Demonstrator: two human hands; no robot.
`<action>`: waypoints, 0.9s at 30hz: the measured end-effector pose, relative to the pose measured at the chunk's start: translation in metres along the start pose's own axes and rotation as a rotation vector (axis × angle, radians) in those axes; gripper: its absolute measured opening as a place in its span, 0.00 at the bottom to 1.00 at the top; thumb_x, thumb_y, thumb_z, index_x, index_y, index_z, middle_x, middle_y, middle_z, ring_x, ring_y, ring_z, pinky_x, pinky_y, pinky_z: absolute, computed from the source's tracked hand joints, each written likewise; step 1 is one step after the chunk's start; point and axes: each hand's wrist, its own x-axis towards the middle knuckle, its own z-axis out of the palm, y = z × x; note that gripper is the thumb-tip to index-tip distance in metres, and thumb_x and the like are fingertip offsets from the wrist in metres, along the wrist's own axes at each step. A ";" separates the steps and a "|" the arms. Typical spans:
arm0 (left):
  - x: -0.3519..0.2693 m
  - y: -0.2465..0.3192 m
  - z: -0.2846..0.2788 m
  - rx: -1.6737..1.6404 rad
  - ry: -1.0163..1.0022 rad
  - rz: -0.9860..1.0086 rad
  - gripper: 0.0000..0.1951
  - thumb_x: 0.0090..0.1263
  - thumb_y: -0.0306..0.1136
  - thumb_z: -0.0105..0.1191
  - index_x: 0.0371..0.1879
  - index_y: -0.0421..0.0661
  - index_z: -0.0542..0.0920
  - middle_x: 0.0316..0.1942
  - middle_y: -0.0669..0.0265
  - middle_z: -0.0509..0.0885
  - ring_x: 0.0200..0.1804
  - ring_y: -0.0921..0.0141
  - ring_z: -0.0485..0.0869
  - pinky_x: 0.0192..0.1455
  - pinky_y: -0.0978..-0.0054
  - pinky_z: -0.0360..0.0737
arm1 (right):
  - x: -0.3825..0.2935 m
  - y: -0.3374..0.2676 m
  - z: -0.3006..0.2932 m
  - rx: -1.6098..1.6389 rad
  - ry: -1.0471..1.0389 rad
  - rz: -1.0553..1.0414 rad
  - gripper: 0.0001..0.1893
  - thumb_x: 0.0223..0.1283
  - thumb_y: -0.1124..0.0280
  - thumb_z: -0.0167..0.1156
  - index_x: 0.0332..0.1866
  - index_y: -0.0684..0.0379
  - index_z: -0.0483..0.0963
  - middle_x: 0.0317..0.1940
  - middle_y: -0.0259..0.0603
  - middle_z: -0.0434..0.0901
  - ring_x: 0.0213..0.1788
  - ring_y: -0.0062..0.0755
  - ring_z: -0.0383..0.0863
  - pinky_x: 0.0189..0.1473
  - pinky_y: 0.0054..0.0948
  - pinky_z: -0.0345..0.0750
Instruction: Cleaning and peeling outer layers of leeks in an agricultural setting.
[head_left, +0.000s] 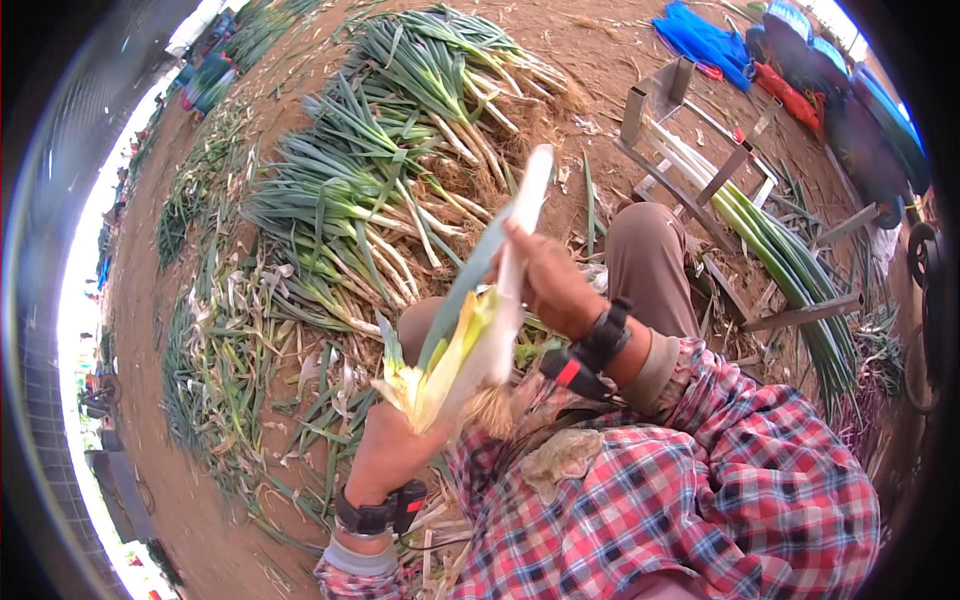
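My right hand (551, 281) is closed around the pale shaft of a large green onion (535, 178), held slantwise above my lap. Its white shaft is bare at the top, and a fringe of roots (491, 411) hangs at the lower end, blurred. Lower left, my left hand (397, 454) grips a bunch of yellow-green outer leaves (442, 367), spread away from the shaft. Whether these leaves are still attached at the root cannot be seen. Both wrists wear black straps with small devices.
Untrimmed green onions (337, 187) lie heaped ahead on the soil. Stripped leaves (232, 375) litter the left. On the right, a metal frame (720, 176) cradles cleaned green onions (787, 262). Blue cloth (701, 45) lies at the upper right, by blurred bundles.
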 end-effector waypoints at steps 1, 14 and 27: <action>-0.004 -0.004 -0.003 -0.120 -0.028 -0.001 0.20 0.57 0.36 0.63 0.44 0.35 0.80 0.37 0.52 0.85 0.39 0.61 0.85 0.44 0.68 0.79 | 0.001 -0.014 -0.008 0.036 0.021 0.017 0.22 0.70 0.51 0.51 0.33 0.63 0.70 0.24 0.38 0.75 0.25 0.30 0.79 0.30 0.32 0.82; -0.144 -0.177 -0.226 -0.324 0.771 -0.067 0.16 0.67 0.28 0.56 0.53 0.38 0.74 0.39 0.65 0.79 0.38 0.74 0.78 0.41 0.76 0.75 | 0.032 -0.070 -0.048 0.587 -0.159 -0.095 0.22 0.70 0.49 0.44 0.47 0.61 0.68 0.28 0.36 0.68 0.27 0.30 0.71 0.35 0.35 0.74; 0.157 0.003 -0.099 -0.557 -0.016 0.303 0.31 0.73 0.45 0.53 0.67 0.36 0.63 0.64 0.50 0.70 0.61 0.55 0.75 0.60 0.61 0.77 | -0.080 -0.113 -0.123 0.574 0.155 -0.601 0.15 0.67 0.73 0.52 0.55 0.57 0.61 0.38 0.43 0.75 0.38 0.37 0.82 0.37 0.47 0.85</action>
